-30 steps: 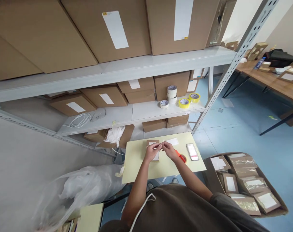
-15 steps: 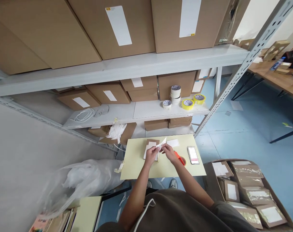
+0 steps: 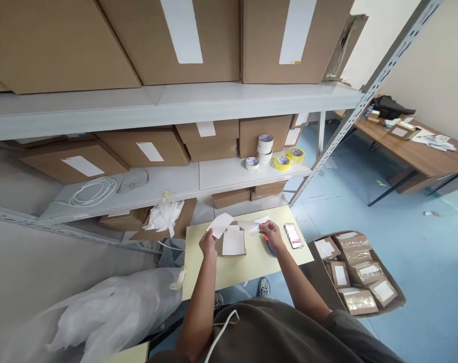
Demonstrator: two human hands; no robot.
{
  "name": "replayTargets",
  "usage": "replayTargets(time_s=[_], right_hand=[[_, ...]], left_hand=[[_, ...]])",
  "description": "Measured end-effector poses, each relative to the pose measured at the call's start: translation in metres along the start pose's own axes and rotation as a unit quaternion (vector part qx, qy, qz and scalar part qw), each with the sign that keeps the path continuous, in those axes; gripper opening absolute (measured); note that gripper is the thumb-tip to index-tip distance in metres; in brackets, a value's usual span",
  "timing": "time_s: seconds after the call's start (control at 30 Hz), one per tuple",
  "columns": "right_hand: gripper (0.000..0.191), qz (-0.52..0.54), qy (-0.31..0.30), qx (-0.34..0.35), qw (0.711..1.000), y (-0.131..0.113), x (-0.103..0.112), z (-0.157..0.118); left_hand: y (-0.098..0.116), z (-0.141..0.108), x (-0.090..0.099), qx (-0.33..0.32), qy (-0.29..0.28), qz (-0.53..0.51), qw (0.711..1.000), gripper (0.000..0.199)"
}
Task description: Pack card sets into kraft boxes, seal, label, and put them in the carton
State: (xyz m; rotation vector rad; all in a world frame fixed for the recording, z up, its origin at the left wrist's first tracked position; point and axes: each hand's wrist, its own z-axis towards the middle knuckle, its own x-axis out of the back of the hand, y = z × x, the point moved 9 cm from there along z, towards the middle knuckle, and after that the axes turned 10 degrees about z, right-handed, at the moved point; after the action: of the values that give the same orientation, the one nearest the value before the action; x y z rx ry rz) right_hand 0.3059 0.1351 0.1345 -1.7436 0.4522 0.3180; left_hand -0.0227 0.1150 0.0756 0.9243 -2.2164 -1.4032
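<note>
My left hand (image 3: 209, 244) pinches a white paper label (image 3: 221, 225) by its lower left edge, raised over the table's left half. My right hand (image 3: 271, 235) grips the end of a thin translucent strip (image 3: 247, 226), which stretches from near the label towards my fingers. Whether strip and label still join, I cannot tell. Below and between my hands lies a small cardboard box (image 3: 234, 244) with white paper on top. Partly hidden under my right hand is an orange and blue tape roll or cutter (image 3: 270, 248). Another white paper (image 3: 262, 220) lies behind that hand.
A phone-like item (image 3: 294, 236), pixelated, lies at the right of the pale yellow table (image 3: 198, 272). Tape rolls (image 3: 282, 162) stand on the shelf ahead. A carton (image 3: 327, 287) of packed boxes sits on the floor at right. Plastic wrapping (image 3: 138, 297) bulges at left.
My hands have moved apart from a close pinch; the label now shows in the left and the translucent strip in the right. The camera view has shifted.
</note>
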Motion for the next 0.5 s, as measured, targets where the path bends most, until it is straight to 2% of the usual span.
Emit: replayTargets(time_s=[0.03, 0.1, 0.2, 0.3, 0.4, 0.5], right_hand=[[0.036, 0.002, 0.019, 0.005, 1.0, 0.006, -0.003, 0.0], [0.033, 0.003, 0.045, 0.008, 0.999, 0.022, -0.019, 0.002], [0.038, -0.017, 0.056, -0.024, 0.998, 0.062, -0.062, 0.009], [0.038, -0.044, 0.025, -0.078, 0.996, 0.113, -0.123, 0.024], [0.036, -0.044, -0.023, -0.122, 0.991, 0.164, -0.195, 0.043], [0.039, -0.054, -0.043, -0.147, 0.987, 0.206, -0.27, 0.064]], left_hand=[[0.004, 0.007, 0.011, -0.014, 0.014, -0.002, 1.0, 0.053], [0.014, 0.017, 0.028, -0.048, 0.0, -0.001, 0.999, 0.054], [0.03, 0.029, 0.057, -0.086, -0.03, 0.015, 0.996, 0.055], [0.046, 0.044, 0.107, -0.106, 0.007, 0.04, 0.994, 0.052], [0.06, 0.058, 0.166, -0.122, 0.053, 0.041, 0.99, 0.05], [0.068, 0.067, 0.22, -0.128, 0.075, 0.042, 0.988, 0.051]])
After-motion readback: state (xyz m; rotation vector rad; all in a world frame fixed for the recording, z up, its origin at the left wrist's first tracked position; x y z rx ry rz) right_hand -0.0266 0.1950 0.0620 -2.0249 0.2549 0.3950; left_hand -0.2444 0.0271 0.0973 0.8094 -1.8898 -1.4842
